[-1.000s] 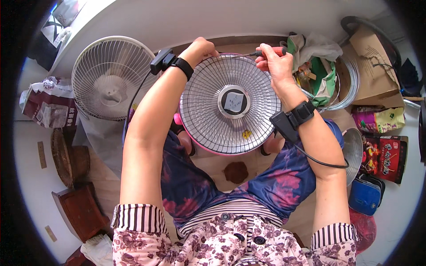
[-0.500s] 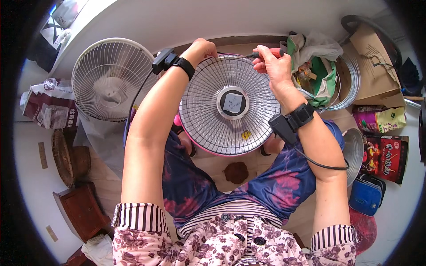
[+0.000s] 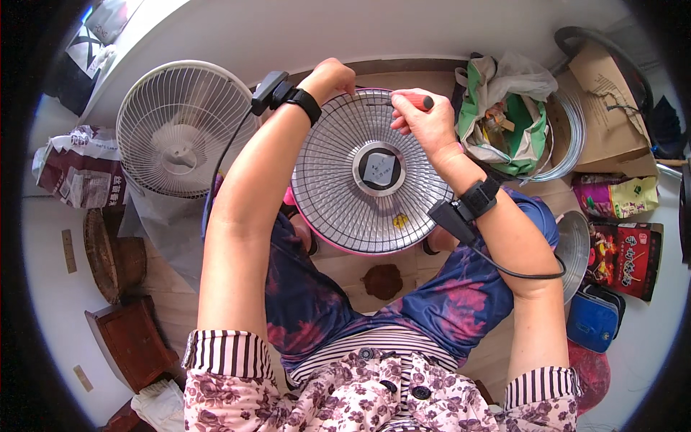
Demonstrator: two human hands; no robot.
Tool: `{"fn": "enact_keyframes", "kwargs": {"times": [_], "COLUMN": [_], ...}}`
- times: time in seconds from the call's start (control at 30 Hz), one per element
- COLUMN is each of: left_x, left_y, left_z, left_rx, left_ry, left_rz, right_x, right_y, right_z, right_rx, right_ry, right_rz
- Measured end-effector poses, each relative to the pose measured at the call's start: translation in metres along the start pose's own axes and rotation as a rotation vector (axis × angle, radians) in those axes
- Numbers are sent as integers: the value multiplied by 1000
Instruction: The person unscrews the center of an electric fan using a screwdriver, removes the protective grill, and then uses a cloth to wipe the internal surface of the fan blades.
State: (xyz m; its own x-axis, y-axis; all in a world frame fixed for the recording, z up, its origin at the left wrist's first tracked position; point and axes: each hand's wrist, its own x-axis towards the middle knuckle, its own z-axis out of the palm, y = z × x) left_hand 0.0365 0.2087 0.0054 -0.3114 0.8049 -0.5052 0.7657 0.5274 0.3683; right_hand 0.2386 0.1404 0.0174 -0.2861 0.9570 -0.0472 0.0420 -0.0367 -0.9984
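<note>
R hand (image 3: 432,128) has shifted inward, i.e. toward your L hand (image 3: 332,78), since the prev. frames; the red-handled tool (image 3: 429,103) went w/ it. Handle now sits over the upper R part of the round heater (image 3: 376,214), where before it stood out past the edge. Handle also looks shorter, prob. tipped nearer upright; its thin shaft, seen earlier reaching across to your L hand, can't be made out clearly now. L hand: pos. approx. unchanged, at the upper L edge of the heater. Effect on the work: tool and L hand are nearer each other at the upper edge; judge this as a change of tool angle, w/ the work area much the same.

R grip: closed, thumb and fingers around the handle. L grip: fingers curled down at the edge; contact pt. hidden, so can't tell how far open or whether it has hold of anything.

Heater loc.: ahead of you, between your legs (image 3: 471,277), face up, R of the white fan (image 3: 180,137), L of the green-and-white bag (image 3: 531,137). Support beneath: not visible. Appearance: pink rim (image 3: 367,253), dark wire grille over a silver, ribbed dish; grille looks in place. Centre: silver ring (image 3: 379,192) w/ pale label (image 3: 379,168) inside. Yellow mark (image 3: 400,221): lower R.
</note>
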Motion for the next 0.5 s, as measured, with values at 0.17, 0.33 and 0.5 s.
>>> {"fn": "enact_keyframes", "kwargs": {"times": [0.17,0.33,0.5], "left_x": [4,9,13], "left_y": [4,7,6], "left_z": [1,4,6], "left_rx": [222,310,286], "left_ry": [-7,23,11], "left_rz": [50,33,11], "right_x": [0,0,-2], "right_y": [8,10,14], "right_z": [6,10,7], "right_rx": [-18,-14,-61], "right_ry": [-64,-60,-116], "right_rz": [18,74,103]}}
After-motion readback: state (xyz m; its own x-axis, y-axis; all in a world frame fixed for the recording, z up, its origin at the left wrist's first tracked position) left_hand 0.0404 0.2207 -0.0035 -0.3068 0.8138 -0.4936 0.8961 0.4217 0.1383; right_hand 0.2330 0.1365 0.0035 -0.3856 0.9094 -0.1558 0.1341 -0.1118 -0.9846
